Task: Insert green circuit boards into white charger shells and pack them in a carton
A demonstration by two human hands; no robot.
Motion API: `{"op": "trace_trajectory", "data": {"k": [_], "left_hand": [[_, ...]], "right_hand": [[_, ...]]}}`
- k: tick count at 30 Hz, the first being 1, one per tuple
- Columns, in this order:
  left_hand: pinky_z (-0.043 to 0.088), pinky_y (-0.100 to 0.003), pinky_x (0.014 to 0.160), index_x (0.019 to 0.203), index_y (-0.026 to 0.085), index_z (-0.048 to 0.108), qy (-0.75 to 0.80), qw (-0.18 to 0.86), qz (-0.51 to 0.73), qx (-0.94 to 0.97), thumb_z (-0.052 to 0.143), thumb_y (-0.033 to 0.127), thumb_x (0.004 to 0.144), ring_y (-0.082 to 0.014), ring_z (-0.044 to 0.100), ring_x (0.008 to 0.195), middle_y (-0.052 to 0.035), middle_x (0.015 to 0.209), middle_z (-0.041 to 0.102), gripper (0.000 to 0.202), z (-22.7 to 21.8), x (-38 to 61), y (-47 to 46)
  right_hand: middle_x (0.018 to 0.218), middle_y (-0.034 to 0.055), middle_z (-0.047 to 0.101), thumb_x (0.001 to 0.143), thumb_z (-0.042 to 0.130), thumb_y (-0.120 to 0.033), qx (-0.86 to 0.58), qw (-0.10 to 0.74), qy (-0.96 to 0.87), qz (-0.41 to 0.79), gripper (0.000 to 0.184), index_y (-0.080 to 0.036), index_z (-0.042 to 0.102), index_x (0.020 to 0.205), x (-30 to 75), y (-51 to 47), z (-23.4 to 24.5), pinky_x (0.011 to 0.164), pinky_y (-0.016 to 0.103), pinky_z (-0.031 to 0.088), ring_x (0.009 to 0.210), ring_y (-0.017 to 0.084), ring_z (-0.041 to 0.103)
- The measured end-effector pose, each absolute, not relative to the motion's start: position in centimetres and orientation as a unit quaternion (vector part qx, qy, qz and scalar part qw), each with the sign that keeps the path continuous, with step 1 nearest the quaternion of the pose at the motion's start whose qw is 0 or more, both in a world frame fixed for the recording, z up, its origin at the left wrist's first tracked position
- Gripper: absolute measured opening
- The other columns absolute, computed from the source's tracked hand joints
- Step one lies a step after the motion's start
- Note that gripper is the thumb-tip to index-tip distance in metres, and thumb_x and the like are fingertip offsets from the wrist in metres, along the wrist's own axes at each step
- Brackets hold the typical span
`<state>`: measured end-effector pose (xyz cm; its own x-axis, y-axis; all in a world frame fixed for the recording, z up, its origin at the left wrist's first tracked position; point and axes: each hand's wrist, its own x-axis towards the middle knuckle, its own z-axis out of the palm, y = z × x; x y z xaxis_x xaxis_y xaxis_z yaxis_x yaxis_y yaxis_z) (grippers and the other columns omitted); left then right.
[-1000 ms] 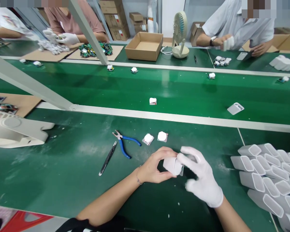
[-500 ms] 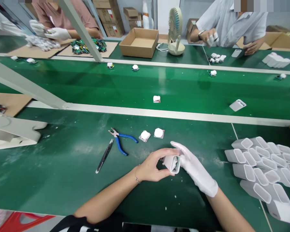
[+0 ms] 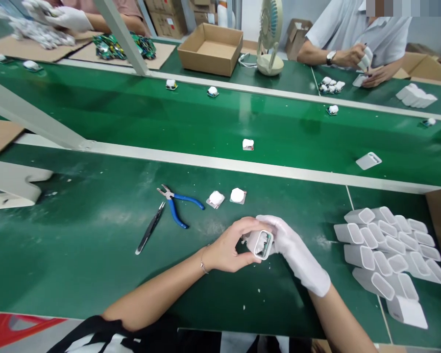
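Note:
My bare left hand [image 3: 230, 247] grips a white plastic housing [image 3: 257, 240] between thumb and fingers. The housing's open end faces me, and a green-edged board with white material shows inside. My right hand [image 3: 297, 252], in a white glove, is curled against the housing's far right side; its fingertips are partly hidden. Beyond my hands lie two small boards with white pads, one on the left [image 3: 215, 198] and one on the right [image 3: 238, 195]. Blue-handled pliers [image 3: 178, 198] lie open to the left, beside black tweezers [image 3: 150, 228].
Several empty white housings [image 3: 389, 245] stand grouped on the right. Past a pale rail [image 3: 206, 159], a green conveyor belt [image 3: 161, 125] carries small boards and one filled housing [image 3: 368, 161]. Co-workers sit across, near a cardboard box [image 3: 209, 63] and a fan [image 3: 270, 39].
My right hand's outstretched fingers have curled in around the housing, which has turned slightly in my left hand. The view has shifted. Across the belt, a co-worker's hand has lowered onto a white housing.

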<state>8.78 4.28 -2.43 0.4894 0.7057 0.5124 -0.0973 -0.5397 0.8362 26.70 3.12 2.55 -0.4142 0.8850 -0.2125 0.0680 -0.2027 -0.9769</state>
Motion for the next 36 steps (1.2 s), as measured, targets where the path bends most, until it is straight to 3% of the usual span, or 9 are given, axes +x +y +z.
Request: {"op": "trace_trajectory", "data": {"k": [2,6,13,16,22,27,31,33,36], "left_hand": [[0.046,-0.041,0.096,0.137,0.028,0.032,0.191,0.411,0.483,0.75,0.066,0.03,0.083,-0.0242,0.06,0.109,-0.0116,0.119,0.061,0.064,-2.7,8.8,4.4],[0.045,-0.04,0.092,0.139,0.028,0.021,0.174,0.379,0.483,0.77,0.061,0.022,0.084,-0.0217,0.059,0.105,-0.0106,0.115,0.063,0.068,-2.9,8.8,4.6],[0.031,-0.047,0.104,0.125,0.023,0.045,0.242,0.369,0.373,0.816,0.06,0.029,0.082,-0.0223,0.06,0.096,-0.0098,0.114,0.065,0.046,-1.7,8.6,4.6],[0.038,-0.042,0.098,0.122,0.022,0.049,0.255,0.385,0.342,0.818,0.058,0.025,0.082,-0.021,0.059,0.091,-0.0097,0.111,0.065,0.041,-1.6,8.7,4.5],[0.047,-0.036,0.088,0.134,0.026,0.035,0.22,0.396,0.447,0.771,0.064,0.032,0.083,-0.0218,0.061,0.096,-0.0102,0.112,0.062,0.059,-2.8,8.5,4.5],[0.046,-0.039,0.095,0.132,0.026,0.043,0.23,0.38,0.416,0.793,0.065,0.033,0.082,-0.0241,0.062,0.101,-0.0113,0.114,0.064,0.055,-2.4,8.3,4.7],[0.044,-0.042,0.098,0.134,0.03,0.04,0.196,0.357,0.442,0.799,0.067,0.026,0.081,-0.0243,0.059,0.11,-0.0104,0.118,0.064,0.059,-1.9,8.5,4.5],[0.048,-0.041,0.095,0.134,0.032,0.038,0.2,0.391,0.491,0.752,0.069,0.022,0.079,-0.0229,0.06,0.11,-0.0084,0.116,0.065,0.064,-1.7,8.6,4.2],[0.054,-0.032,0.084,0.119,0.023,0.057,0.291,0.509,0.53,0.613,0.074,0.031,0.075,-0.0213,0.065,0.099,-0.0096,0.109,0.067,0.048,-0.9,8.7,4.0]], "right_hand": [[0.132,0.0104,0.055,0.086,0.055,-0.036,-0.443,0.315,-0.54,0.643,0.046,-0.025,0.046,0.129,26.6,3.0,2.8,0.076,0.033,0.059,0.114,0.024,0.059],[0.117,0.0082,0.065,0.075,0.065,-0.03,-0.531,0.3,-0.558,0.563,0.055,-0.023,0.048,0.127,25.4,2.3,2.8,0.087,0.035,0.055,0.102,0.022,0.065],[0.109,0.0058,0.068,0.071,0.06,-0.02,-0.535,0.291,-0.618,0.496,0.042,-0.022,0.057,0.114,25.3,2.4,2.4,0.083,0.034,0.054,0.095,0.021,0.066],[0.1,0.0047,0.068,0.067,0.06,-0.016,-0.573,0.28,-0.626,0.448,0.042,-0.022,0.058,0.109,25.5,2.5,2.4,0.08,0.035,0.054,0.086,0.02,0.066],[0.11,0.0089,0.066,0.084,0.053,-0.045,-0.479,0.316,-0.525,0.628,0.041,-0.019,0.056,0.116,26.8,3.2,2.8,0.078,0.034,0.054,0.093,0.02,0.065],[0.108,0.005,0.066,0.071,0.064,-0.026,-0.541,0.308,-0.545,0.562,0.04,-0.023,0.058,0.11,25.9,2.7,1.7,0.084,0.035,0.052,0.096,0.02,0.063],[0.094,0.0041,0.068,0.066,0.062,-0.022,-0.558,0.341,-0.556,0.514,0.039,-0.021,0.061,0.105,25.0,2.5,1.5,0.076,0.035,0.052,0.082,0.02,0.064],[0.093,0.0049,0.069,0.072,0.061,-0.03,-0.529,0.375,-0.537,0.54,0.036,-0.02,0.061,0.107,25.6,3.1,1.7,0.071,0.034,0.052,0.074,0.018,0.064],[0.097,0.0075,0.068,0.085,0.046,-0.048,-0.486,0.494,-0.474,0.543,0.041,-0.019,0.061,0.11,27.8,4.9,1.4,0.067,0.032,0.051,0.069,0.016,0.063]]}}
